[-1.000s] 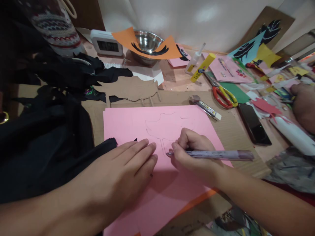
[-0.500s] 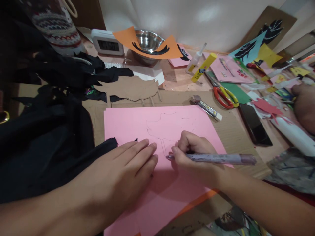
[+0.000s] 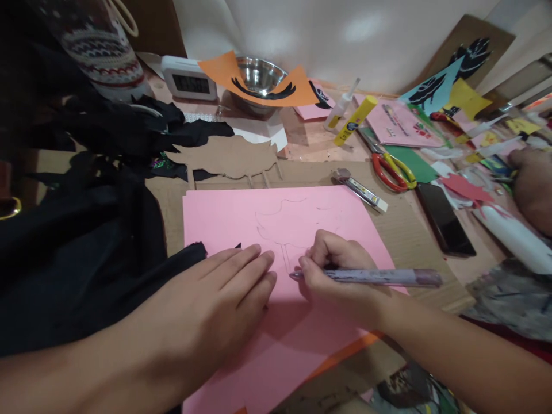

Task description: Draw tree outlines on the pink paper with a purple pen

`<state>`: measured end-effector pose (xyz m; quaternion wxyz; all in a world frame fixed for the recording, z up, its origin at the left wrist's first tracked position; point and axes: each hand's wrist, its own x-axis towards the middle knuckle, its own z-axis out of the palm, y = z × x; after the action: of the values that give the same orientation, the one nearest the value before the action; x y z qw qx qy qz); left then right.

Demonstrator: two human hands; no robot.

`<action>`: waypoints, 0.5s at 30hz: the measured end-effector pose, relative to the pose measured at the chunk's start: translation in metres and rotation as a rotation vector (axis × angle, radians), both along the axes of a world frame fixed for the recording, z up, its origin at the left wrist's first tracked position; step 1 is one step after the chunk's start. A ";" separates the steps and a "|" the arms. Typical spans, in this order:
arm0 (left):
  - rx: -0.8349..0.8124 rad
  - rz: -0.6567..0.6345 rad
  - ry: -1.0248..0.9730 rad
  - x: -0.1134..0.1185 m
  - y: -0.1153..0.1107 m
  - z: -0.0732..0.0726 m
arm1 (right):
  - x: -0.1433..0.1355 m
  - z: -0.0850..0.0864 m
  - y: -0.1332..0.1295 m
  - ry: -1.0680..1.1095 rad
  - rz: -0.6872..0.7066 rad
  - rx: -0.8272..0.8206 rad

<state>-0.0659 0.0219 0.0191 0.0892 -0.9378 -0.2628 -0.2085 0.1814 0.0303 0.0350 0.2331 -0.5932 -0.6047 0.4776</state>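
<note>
Pink paper (image 3: pixel 215 215) lies before me, bearing a thin drawn outline with a narrow leg-like shape below it. My left hand (image 3: pixel 228 293) rests flat on the sheet, fingers stretched out. In my right hand (image 3: pixel 332 261) is a pen (image 3: pixel 379 277), pinched between thumb and fingers. Its tip touches or nearly touches the paper at the foot of the narrow shape. Part of the drawing is hidden behind the right hand. A brown cardboard cutout (image 3: pixel 228 155) with thin legs lies just beyond the sheet. Black cloth (image 3: pixel 86 253) reaches up to my left wrist.
Beyond the paper lie a cutter knife (image 3: pixel 362 191), red-and-yellow-handled scissors (image 3: pixel 393 171) and a phone (image 3: pixel 446 218). A glue stick (image 3: pixel 356 121), a metal bowl (image 3: pixel 261 77) under orange paper and a digital clock (image 3: pixel 190 79) stand behind. Another person's hand (image 3: pixel 535 184) is at the right.
The pen's back end has shifted slightly left. My left hand stays in place, and the view has moved very slightly.
</note>
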 end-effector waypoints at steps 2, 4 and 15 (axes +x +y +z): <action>-0.004 0.006 0.007 0.000 0.000 0.000 | 0.000 0.001 0.001 -0.025 -0.001 0.014; -0.008 0.005 0.011 0.000 0.000 0.000 | -0.001 0.002 0.001 -0.040 -0.013 0.012; -0.100 -0.033 -0.019 -0.002 0.000 -0.001 | -0.001 0.009 0.006 0.214 -0.170 0.013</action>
<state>-0.0683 0.0219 0.0179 0.0364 -0.9433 -0.2581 -0.2054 0.1804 0.0364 0.0443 0.3396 -0.5864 -0.5271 0.5128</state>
